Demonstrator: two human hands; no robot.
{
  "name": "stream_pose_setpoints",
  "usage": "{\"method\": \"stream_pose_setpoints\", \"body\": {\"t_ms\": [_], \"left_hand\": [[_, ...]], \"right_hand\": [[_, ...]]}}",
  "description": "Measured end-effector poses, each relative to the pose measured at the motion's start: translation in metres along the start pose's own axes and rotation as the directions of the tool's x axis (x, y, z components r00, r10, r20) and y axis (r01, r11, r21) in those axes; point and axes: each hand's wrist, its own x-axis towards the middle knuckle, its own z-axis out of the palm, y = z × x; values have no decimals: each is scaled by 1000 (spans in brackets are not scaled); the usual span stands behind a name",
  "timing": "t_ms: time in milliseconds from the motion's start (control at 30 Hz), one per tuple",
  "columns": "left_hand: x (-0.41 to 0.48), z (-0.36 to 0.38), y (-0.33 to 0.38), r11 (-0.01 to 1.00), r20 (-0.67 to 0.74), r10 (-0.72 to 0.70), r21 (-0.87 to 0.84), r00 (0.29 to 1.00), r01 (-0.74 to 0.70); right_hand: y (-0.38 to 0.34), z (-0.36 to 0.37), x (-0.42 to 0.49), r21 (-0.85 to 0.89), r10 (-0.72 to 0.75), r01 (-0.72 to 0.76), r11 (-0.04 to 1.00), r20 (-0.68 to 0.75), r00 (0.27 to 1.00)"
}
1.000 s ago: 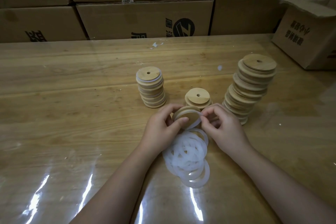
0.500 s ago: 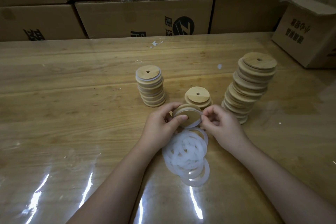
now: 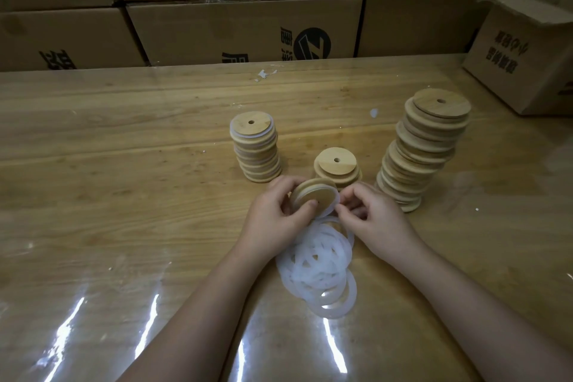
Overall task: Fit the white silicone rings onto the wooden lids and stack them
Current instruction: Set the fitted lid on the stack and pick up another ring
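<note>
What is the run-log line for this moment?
step: fitting ring onto lid | left hand: holds lid | right hand: pinches ring at lid rim | ring pile: on table

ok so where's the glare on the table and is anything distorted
Head view: white glare streaks on the glossy table near the bottom edge; lighting dim, cardboard boxes murky; straight lines bow slightly toward the corners; nothing badly blurred.

Dim, warm light — white glare streaks on the table (image 3: 124,226) — edges bowed.
</note>
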Motion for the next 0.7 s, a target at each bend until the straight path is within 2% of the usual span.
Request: {"method": "stream_pose_setpoints", "body": {"t_ms": [100, 233, 433, 700], "left_hand": [[0, 2, 0, 993, -1, 82, 85, 997, -81], [1, 0, 0, 992, -40, 110, 74, 993, -107], [1, -1, 3, 997, -34, 79, 9, 996, -79], [1, -1, 4, 997, -15, 72, 7, 997, -72]], "right_hand": [[0, -1, 0, 1, -3, 3, 1000, -3, 1000], [-1, -1, -1, 47, 3, -1, 999, -48, 999], [2, 1, 1, 75, 15, -9, 997, -82, 996], [5, 1, 1, 53, -6, 13, 999, -118, 993]]}}
